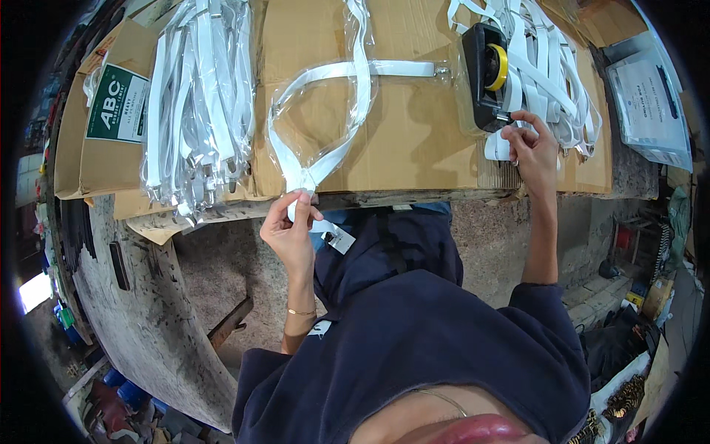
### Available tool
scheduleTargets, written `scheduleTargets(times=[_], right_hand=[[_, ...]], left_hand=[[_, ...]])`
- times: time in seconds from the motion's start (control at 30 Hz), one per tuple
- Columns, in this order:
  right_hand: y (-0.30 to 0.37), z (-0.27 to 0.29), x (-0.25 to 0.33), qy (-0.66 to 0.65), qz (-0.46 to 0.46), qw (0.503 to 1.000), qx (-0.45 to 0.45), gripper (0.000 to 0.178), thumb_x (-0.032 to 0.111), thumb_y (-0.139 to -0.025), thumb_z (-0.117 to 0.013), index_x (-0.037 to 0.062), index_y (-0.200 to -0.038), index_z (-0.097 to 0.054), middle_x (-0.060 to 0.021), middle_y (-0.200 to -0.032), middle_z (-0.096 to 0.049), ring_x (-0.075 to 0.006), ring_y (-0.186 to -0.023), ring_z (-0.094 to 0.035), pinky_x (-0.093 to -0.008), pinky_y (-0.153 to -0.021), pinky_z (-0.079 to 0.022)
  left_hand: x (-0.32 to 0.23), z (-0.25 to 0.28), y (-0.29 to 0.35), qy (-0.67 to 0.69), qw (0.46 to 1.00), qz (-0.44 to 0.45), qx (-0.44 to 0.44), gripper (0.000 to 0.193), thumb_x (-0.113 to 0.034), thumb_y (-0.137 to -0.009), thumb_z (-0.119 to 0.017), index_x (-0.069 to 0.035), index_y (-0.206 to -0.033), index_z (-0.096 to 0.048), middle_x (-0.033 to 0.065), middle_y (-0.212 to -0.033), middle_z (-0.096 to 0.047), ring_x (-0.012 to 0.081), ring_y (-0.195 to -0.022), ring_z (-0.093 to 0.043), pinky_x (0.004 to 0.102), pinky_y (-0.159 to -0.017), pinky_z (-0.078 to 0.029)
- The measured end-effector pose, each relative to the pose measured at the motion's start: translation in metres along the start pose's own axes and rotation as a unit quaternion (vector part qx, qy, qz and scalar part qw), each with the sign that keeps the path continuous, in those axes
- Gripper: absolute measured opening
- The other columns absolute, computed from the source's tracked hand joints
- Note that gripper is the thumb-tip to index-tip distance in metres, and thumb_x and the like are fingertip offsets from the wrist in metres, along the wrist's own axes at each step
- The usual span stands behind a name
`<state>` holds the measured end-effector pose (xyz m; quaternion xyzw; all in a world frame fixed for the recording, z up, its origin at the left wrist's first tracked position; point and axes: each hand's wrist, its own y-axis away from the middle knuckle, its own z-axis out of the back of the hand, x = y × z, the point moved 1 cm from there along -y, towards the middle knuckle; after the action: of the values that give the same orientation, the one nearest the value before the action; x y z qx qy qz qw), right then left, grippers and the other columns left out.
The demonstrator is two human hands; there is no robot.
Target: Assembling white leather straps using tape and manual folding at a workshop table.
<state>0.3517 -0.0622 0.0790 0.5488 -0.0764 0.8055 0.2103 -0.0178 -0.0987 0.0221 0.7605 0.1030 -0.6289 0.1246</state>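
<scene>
My left hand pinches the joined lower part of white elastic suspenders in a clear plastic sleeve, at the table's near edge. The straps cross and loop away over the cardboard. A short strap end with a metal clip hangs below the hand. At the right, my right hand is closed, its fingertips at the cutting end of a black tape dispenser with a yellow-cored roll. Whatever is between those fingers is too small to make out.
Bagged white suspenders lie piled at the left, beside a cardboard box. More loose white straps are heaped behind the dispenser. A clear plastic bin stands at the far right. Flat cardboard covers the table.
</scene>
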Motion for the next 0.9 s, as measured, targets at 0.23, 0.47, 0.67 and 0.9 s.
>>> scheduleTargets(times=[0.23,0.47,0.67,0.9], right_hand=[[0.016,-0.019,0.002,0.205,0.087,0.974,-0.022,0.035,0.006,-0.087,-0.063,0.0062,-0.122,-0.061,-0.0017,-0.071,-0.061,-0.0078,-0.064,-0.052,-0.0234,-0.062,-0.043],[0.057,-0.058,0.045,-0.072,0.136,0.983,0.101,0.031,0.003,-0.088,-0.063,0.0047,-0.119,-0.057,-0.0039,-0.087,-0.065,-0.0068,-0.071,-0.056,-0.0217,-0.064,-0.046],[0.072,-0.156,0.096,-0.067,0.065,0.894,0.439,0.018,0.004,-0.089,-0.063,0.0012,-0.105,-0.055,-0.0039,-0.086,-0.064,-0.0064,-0.071,-0.056,-0.0199,-0.06,-0.045],[0.067,-0.194,0.111,0.002,0.139,0.843,0.52,0.01,0.001,-0.086,-0.062,-0.0032,-0.094,-0.057,-0.0044,-0.08,-0.063,-0.0062,-0.065,-0.053,-0.0214,-0.057,-0.043]], left_hand=[[0.0,0.0,0.006,-0.011,1.0,0.01,-0.022,0.012,-0.003,-0.087,-0.066,0.004,-0.097,-0.064,0.0129,-0.083,-0.068,0.0116,-0.058,-0.061,0.0192,-0.048,-0.04],[-0.019,-0.011,0.003,-0.035,0.999,0.009,0.021,0.009,0.002,-0.085,-0.067,0.007,-0.093,-0.066,0.0116,-0.082,-0.068,0.0128,-0.063,-0.064,0.0206,-0.054,-0.046],[-0.02,-0.002,0.014,-0.011,0.998,-0.051,0.029,0.007,0.007,-0.085,-0.065,0.006,-0.091,-0.066,0.0125,-0.082,-0.069,0.0138,-0.067,-0.067,0.0203,-0.054,-0.048],[-0.02,0.004,0.023,-0.064,0.996,-0.062,0.023,0.005,0.006,-0.084,-0.067,0.007,-0.088,-0.067,0.0118,-0.081,-0.069,0.0142,-0.068,-0.067,0.0227,-0.059,-0.053]])
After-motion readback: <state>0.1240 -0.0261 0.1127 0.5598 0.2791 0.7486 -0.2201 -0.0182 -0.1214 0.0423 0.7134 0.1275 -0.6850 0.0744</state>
